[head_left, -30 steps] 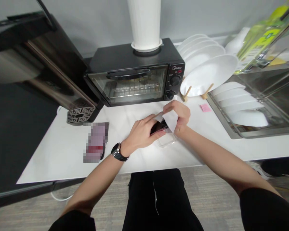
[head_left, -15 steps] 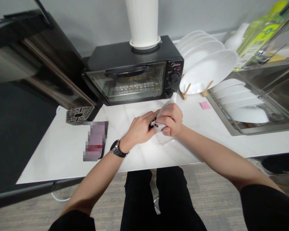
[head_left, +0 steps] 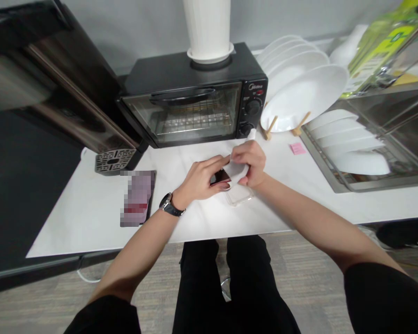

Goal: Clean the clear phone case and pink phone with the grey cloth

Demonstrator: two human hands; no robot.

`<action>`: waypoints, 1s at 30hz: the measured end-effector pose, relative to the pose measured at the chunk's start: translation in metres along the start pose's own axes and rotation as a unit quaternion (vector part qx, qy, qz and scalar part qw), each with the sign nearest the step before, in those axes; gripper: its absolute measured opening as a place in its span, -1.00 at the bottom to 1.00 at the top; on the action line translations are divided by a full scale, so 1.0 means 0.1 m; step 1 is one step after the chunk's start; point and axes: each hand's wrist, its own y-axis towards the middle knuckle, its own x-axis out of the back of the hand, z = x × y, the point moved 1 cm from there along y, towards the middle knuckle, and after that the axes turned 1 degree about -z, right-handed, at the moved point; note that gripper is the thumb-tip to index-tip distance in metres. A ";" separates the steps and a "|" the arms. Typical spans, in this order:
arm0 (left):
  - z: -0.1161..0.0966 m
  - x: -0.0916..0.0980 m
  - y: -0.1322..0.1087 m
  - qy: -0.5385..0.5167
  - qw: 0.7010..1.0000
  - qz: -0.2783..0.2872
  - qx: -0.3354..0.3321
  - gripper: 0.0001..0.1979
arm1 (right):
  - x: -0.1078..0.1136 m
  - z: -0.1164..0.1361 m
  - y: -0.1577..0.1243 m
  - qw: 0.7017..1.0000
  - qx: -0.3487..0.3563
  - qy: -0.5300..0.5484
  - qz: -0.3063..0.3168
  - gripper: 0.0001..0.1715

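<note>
The dark phone point(head_left: 219, 177) lay flat in the air between the two hands, just above the white table point(head_left: 90, 232). Its long side ran left to right, with the right end a bit higher. The left hand point(head_left: 200, 176) was at the left end of the phone. It was only half open, with the fingers curved over the phone's edge, and it had hold of the phone. The right hand point(head_left: 249, 162) was at the other end and was a bit nearer to the middle of the phone. It was almost closed, and its fingers pinched a white cloth point(head_left: 237, 169) that pressed on the phone. A clear case point(head_left: 238, 195) lay on the table just under the hands. A watch point(head_left: 170, 205) sat on the left wrist. A blurred flat thing point(head_left: 137, 198) lay well to the left.
</note>
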 end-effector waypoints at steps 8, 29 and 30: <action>0.05 0.03 0.01 0.023 1.000 -0.016 -0.013 -0.45 | -0.04 -0.03 -0.02 1.000 0.007 -0.009 0.002 -0.16; 0.07 0.04 0.00 0.032 0.999 -0.011 -0.038 -0.36 | -0.08 -0.03 -0.02 0.997 0.015 0.007 -0.075 -0.29; 0.07 0.03 0.00 0.029 0.999 -0.010 -0.041 -0.32 | -0.08 -0.04 -0.03 0.997 0.004 0.005 -0.083 -0.28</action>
